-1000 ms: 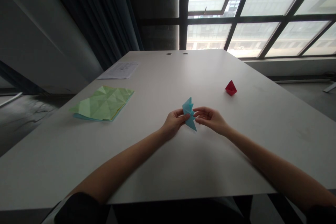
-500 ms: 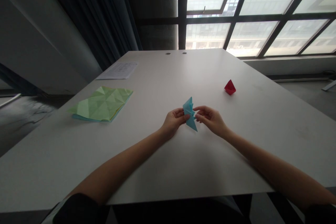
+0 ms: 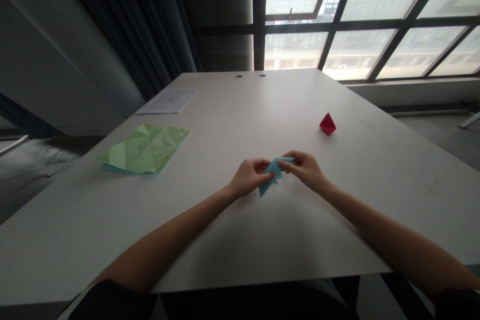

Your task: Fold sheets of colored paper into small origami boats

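Closer than the red folded paper [image 3: 327,125] and left of it, a blue folded paper [image 3: 277,166] is pinched in both hands: the left hand [image 3: 246,177] grips its lower part, the right hand [image 3: 304,166] its upper end. Light, even pressure should spare the small points from crushing.

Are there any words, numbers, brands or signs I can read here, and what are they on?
None can be read.
White sheet at the table's left edge: rows of dark marks, too small and blurred to read.
Blue folded paper, red folded paper, creased green sheet: no writing visible.
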Action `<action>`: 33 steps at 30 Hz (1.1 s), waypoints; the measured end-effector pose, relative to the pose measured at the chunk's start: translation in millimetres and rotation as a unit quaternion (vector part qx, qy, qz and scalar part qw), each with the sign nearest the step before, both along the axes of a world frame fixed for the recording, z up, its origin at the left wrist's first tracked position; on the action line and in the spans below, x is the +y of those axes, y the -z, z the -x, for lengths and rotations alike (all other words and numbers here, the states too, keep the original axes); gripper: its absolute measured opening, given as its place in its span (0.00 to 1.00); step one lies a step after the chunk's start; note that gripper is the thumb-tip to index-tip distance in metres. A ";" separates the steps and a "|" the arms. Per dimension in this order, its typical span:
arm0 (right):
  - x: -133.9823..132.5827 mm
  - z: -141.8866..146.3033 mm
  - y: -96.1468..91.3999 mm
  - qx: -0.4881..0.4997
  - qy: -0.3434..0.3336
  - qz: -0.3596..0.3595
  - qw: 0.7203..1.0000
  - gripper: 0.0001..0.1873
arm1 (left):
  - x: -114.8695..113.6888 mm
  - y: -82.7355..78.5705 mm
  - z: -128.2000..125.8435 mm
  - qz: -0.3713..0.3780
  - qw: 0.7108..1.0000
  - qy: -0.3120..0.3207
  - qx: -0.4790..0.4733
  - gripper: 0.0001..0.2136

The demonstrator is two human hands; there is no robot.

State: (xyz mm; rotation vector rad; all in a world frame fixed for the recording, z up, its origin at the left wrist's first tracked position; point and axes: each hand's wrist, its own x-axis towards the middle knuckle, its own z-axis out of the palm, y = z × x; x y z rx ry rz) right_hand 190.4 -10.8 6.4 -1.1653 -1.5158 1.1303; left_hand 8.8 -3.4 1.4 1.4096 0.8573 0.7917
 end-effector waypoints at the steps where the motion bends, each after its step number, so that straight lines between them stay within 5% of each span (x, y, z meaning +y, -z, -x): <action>1: 0.8 -0.1 0.7 0.012 0.012 -0.001 1.000 0.16 | 0.3 -0.6 0.4 0.003 1.000 -0.004 -0.003 0.16; 6: 6.9 -3.9 7.3 0.083 0.032 0.020 0.996 0.16 | 4.5 -0.4 3.1 0.018 0.999 -0.036 -0.004 0.18; 15: 5.0 -4.0 7.0 -0.059 -0.029 -0.018 0.998 0.16 | 7.1 -1.9 9.1 -0.123 0.987 -0.013 0.105 0.15; 22: 7.7 -3.8 8.4 -0.057 -0.012 -0.023 0.998 0.17 | 17.6 -8.5 13.4 -0.018 0.997 0.067 0.028 0.17; 33: 6.1 -3.9 7.7 -0.078 -0.075 0.023 0.994 0.18 | 21.1 -7.3 15.6 0.024 0.998 0.035 0.051 0.15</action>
